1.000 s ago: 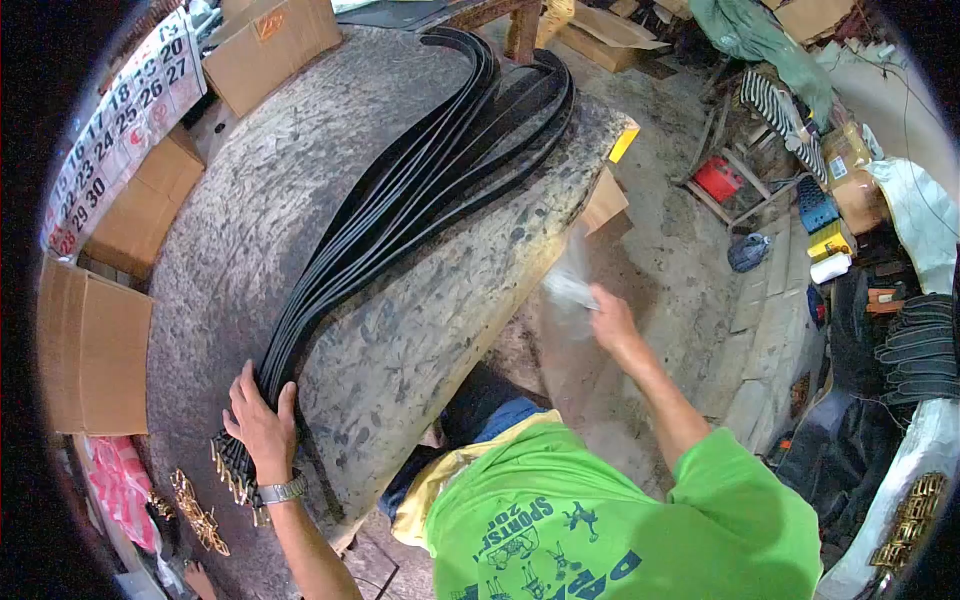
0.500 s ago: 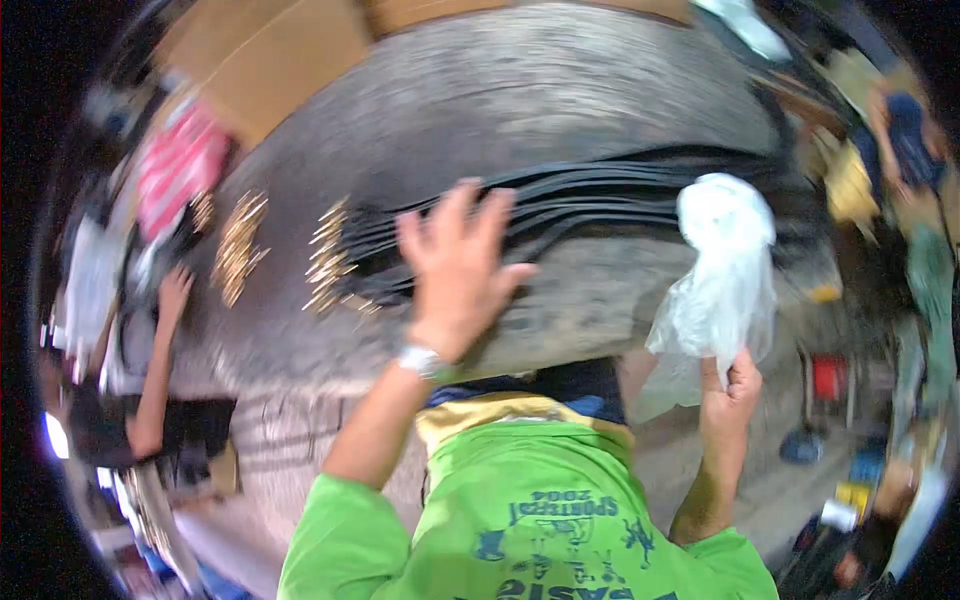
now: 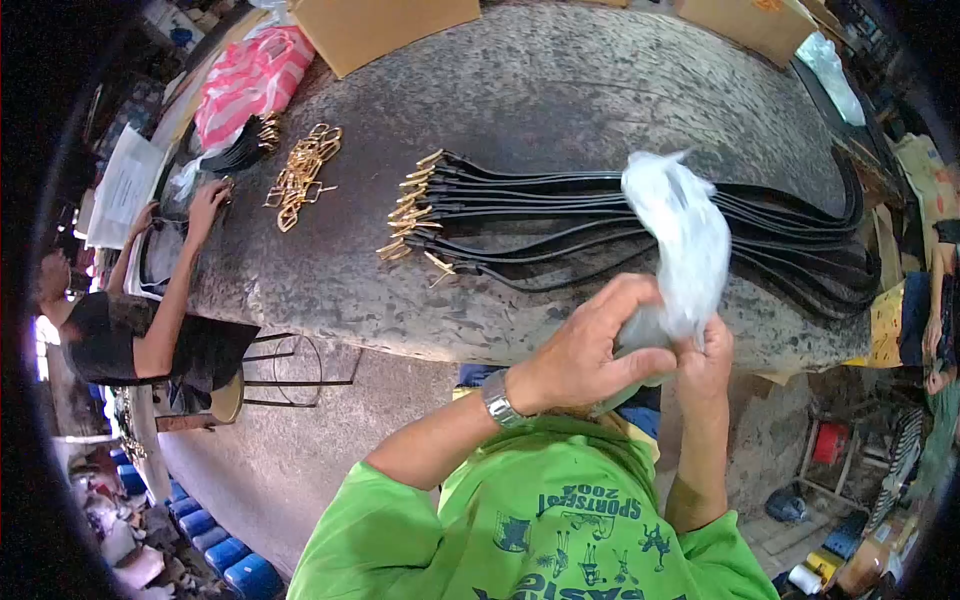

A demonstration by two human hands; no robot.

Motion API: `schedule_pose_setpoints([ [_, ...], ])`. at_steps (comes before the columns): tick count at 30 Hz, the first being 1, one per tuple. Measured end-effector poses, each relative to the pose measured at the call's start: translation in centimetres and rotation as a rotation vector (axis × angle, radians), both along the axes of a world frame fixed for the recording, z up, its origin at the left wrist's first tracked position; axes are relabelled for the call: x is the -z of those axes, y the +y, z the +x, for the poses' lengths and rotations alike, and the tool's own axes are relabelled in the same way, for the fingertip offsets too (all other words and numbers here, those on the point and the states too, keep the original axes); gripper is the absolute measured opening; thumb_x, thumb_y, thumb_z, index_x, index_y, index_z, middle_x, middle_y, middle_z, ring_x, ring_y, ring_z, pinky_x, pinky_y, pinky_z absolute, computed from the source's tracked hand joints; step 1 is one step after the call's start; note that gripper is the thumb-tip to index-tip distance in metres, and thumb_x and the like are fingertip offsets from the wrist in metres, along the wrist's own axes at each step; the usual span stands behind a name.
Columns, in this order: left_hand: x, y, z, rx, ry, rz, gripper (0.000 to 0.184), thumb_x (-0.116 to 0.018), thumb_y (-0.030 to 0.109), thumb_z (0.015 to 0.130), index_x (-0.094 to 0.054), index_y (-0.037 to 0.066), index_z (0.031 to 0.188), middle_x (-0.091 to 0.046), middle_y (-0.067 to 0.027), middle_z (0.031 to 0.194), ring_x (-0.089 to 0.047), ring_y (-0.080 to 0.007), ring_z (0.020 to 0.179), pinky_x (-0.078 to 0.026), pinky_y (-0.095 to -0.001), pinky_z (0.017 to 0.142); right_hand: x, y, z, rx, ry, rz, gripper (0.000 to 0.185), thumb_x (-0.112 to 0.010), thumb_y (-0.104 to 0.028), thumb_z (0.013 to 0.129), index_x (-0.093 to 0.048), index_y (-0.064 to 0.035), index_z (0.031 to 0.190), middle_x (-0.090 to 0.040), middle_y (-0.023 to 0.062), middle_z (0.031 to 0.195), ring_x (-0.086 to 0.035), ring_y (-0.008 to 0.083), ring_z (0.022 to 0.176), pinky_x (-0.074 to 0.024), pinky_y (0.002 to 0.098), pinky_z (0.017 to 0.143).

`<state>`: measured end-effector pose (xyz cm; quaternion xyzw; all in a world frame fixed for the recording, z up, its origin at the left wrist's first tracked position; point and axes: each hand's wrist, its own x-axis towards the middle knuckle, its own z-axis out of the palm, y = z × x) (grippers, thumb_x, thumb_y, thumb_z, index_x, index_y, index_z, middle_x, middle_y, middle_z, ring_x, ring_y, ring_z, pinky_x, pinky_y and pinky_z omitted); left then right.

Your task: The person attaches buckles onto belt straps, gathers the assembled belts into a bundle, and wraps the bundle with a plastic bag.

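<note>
A translucent white plastic bag [image 3: 690,245] stands up between my two hands, in front of a row of black belts with gold-coloured buckles. My right hand [image 3: 705,365] is closed on the lower end of the bag. My left hand [image 3: 595,350], with a metal watch at the wrist, reaches round the bag's left side, thumb across the front; its fingertips are partly hidden by the plastic. Behind the bag, the black belts [image 3: 560,200] lie side by side on the dark worktable [image 3: 450,320], their buckles [image 3: 410,205] toward the left.
A pile of gold-coloured buckles [image 3: 303,175] lies left of the belts. At the table's left end, a co-worker's hand [image 3: 208,205] is by another belt bundle [image 3: 238,148] and a pink-striped bag [image 3: 255,80]. Cardboard boxes [image 3: 385,30] stand along the far edge. A stool [image 3: 230,397] stands below left.
My left hand has left the belts and moved right to the plastic bag. The bag, in my right hand, has shifted slightly left. The view has turned and become sharper.
</note>
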<state>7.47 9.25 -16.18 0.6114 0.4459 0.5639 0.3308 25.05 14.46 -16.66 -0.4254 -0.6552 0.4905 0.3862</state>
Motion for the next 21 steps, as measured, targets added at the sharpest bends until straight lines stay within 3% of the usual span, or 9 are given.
schedule_pose_setpoints([
  [3, 0.5, 1.0, -0.3, -0.011, -0.053, 0.007, 0.023, -0.063, 0.020, 0.102, -0.064, 0.000, 0.114, -0.065, -0.0117, 0.101, -0.065, -0.0248, 0.094, -0.052, -0.0370, 0.083, -1.0, -1.7, 2.2, -0.050, -0.139, 0.095, 0.022, -0.068, -0.012, 0.099, -0.069, 0.0014, 0.116, -0.075, 0.0066, 0.097, -0.063, 0.0099, 0.087, -0.0514, 0.0301, 0.078],
  [4, -0.1, 1.3, -0.7, -0.073, -0.174, -0.014, 0.020, -0.059, 0.018, 0.105, -0.065, -0.001, 0.106, -0.064, -0.0088, 0.090, -0.063, -0.0180, 0.084, -0.052, -0.0330, 0.078, -1.2, -2.3, 3.8, -0.056, -0.230, 0.022, 0.022, -0.068, -0.014, 0.099, -0.069, 0.0014, 0.115, -0.074, 0.0081, 0.095, -0.062, 0.0097, 0.086, -0.0510, 0.0306, 0.076],
  [7, -1.8, 1.5, -4.7, -0.338, -0.290, -0.126, 0.028, -0.052, 0.030, 0.110, -0.062, 0.005, 0.104, -0.058, 0.0038, 0.089, -0.056, -0.0068, 0.087, -0.047, -0.0244, 0.073, 2.1, -3.9, 11.1, 0.006, -0.488, -0.143, 0.025, -0.065, -0.022, 0.101, -0.069, 0.0010, 0.111, -0.072, 0.0115, 0.088, -0.062, 0.0103, 0.083, -0.0501, 0.0332, 0.073],
  [8, -2.2, 1.8, -5.9, -0.399, -0.356, -0.142, 0.030, -0.050, 0.035, 0.110, -0.060, 0.007, 0.103, -0.058, 0.0030, 0.086, -0.059, -0.0087, 0.079, -0.046, -0.0246, 0.067, 4.0, -4.7, 13.9, 0.058, -0.575, -0.183, 0.026, -0.066, -0.023, 0.100, -0.069, 0.0009, 0.110, -0.072, 0.0130, 0.088, -0.063, 0.0142, 0.082, -0.0499, 0.0353, 0.073],
  [9, -3.0, 1.9, -6.8, -0.364, -0.705, -0.176, 0.028, -0.050, 0.034, 0.110, -0.058, 0.009, 0.101, -0.058, 0.0008, 0.084, -0.059, -0.0121, 0.069, -0.048, -0.0270, 0.062, 5.9, -5.7, 16.4, 0.114, -0.662, -0.225, 0.028, -0.066, -0.025, 0.100, -0.070, 0.0008, 0.109, -0.071, 0.0145, 0.088, -0.064, 0.0180, 0.081, -0.0496, 0.0374, 0.074],
  [11, -3.3, 2.0, -9.2, -0.414, -0.755, -0.100, 0.028, -0.050, 0.032, 0.110, -0.057, 0.007, 0.099, -0.053, -0.0001, 0.082, -0.057, -0.0136, 0.062, -0.046, -0.0270, 0.058, 8.6, -8.6, 20.8, 0.170, -0.733, -0.192, 0.029, -0.066, -0.026, 0.099, -0.069, 0.0014, 0.107, -0.071, 0.0162, 0.088, -0.064, 0.0226, 0.081, -0.0493, 0.0391, 0.075],
  [14, -3.8, 1.3, -9.2, -0.388, -0.520, -0.144, 0.025, -0.054, 0.028, 0.110, -0.058, 0.007, 0.097, -0.061, -0.0016, 0.088, -0.058, -0.0079, 0.060, -0.046, -0.0216, 0.054, 12.0, -11.1, 24.3, 0.277, -0.808, -0.230, 0.029, -0.067, -0.026, 0.098, -0.069, 0.0022, 0.105, -0.069, 0.0200, 0.089, -0.064, 0.0311, 0.082, -0.0487, 0.0416, 0.077],
  [18, -2.1, -1.7, -2.8, 0.124, 0.086, -0.274, 0.035, -0.075, 0.026, 0.094, -0.062, 0.006, 0.120, -0.065, -0.0066, 0.105, -0.067, -0.0188, 0.088, -0.055, -0.0320, 0.077, 8.5, -11.3, 21.0, 0.330, -0.725, -0.402, 0.021, -0.066, -0.019, 0.093, -0.068, 0.0013, 0.098, -0.067, 0.0215, 0.092, -0.064, 0.0398, 0.087, -0.0487, 0.0438, 0.078],
  [21, -1.6, -2.6, 1.7, 0.334, 0.280, -0.170, 0.061, -0.080, 0.025, 0.088, -0.054, 0.009, 0.141, -0.062, -0.0137, 0.128, -0.065, -0.0292, 0.111, -0.051, -0.0422, 0.097, 3.5, -9.3, 15.9, 0.034, -0.749, 0.149, 0.016, -0.064, -0.011, 0.082, -0.068, -0.0025, 0.095, -0.068, 0.0169, 0.101, -0.064, 0.0370, 0.096, -0.0498, 0.0447, 0.080],
])
